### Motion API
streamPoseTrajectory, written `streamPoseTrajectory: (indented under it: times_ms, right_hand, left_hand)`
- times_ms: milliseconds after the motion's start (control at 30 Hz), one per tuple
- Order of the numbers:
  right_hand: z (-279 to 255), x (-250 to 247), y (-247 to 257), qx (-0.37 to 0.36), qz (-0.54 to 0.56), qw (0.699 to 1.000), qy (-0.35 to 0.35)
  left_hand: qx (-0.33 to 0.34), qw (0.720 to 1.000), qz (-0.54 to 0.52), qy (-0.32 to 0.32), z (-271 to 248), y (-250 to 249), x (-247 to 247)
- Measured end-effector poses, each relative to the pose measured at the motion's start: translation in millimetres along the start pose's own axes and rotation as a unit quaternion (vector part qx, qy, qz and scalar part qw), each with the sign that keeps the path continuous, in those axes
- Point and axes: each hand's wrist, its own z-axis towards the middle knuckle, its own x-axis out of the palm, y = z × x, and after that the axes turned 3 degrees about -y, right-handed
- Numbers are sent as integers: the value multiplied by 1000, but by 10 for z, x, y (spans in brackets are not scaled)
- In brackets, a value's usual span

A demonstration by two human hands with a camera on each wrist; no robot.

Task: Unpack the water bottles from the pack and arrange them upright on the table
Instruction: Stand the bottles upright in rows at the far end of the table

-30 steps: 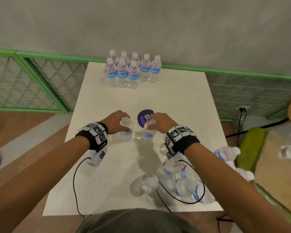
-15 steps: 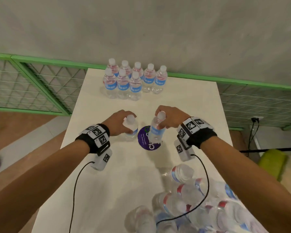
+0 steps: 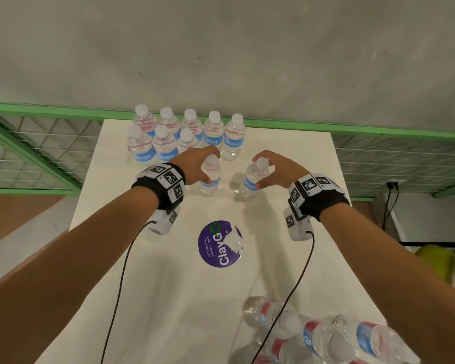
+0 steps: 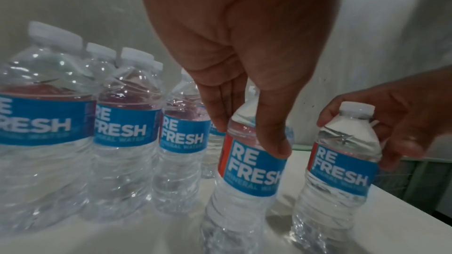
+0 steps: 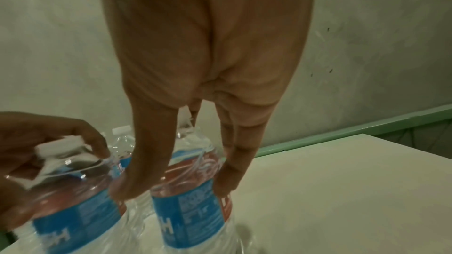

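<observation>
Two clear water bottles with blue labels and white caps stand upright on the white table, just in front of the group. My left hand grips the left bottle at its shoulder, thumb on the label. My right hand holds the right bottle from above, thumb and fingers on either side. Several bottles stand in two rows at the table's far edge. The torn pack, with several bottles lying in it, sits at the near right.
A round purple sticker lies on the table's middle. A green railing with wire mesh runs behind the far edge, under a grey wall. Black wrist cables hang over the table. Bare tabletop shows right of the standing bottles.
Both hands carried their bottles from the middle of the table, near the sticker, to the far end. The two bottles now stand beside the group.
</observation>
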Motion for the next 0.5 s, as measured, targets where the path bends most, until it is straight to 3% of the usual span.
streamPoseTrajectory:
  times_ms: [133, 300, 500]
  right_hand:
    - [74, -14, -59, -17, -20, 999, -22]
    - [208, 25, -51, -25, 0, 997, -69]
    - [347, 49, -80, 19, 12, 996, -90]
  left_hand:
    - [39, 998, 40, -4, 103, -47, -26]
    - [98, 980, 171, -8, 175, -82, -112]
    - [61, 974, 220, -1, 250, -146, -116]
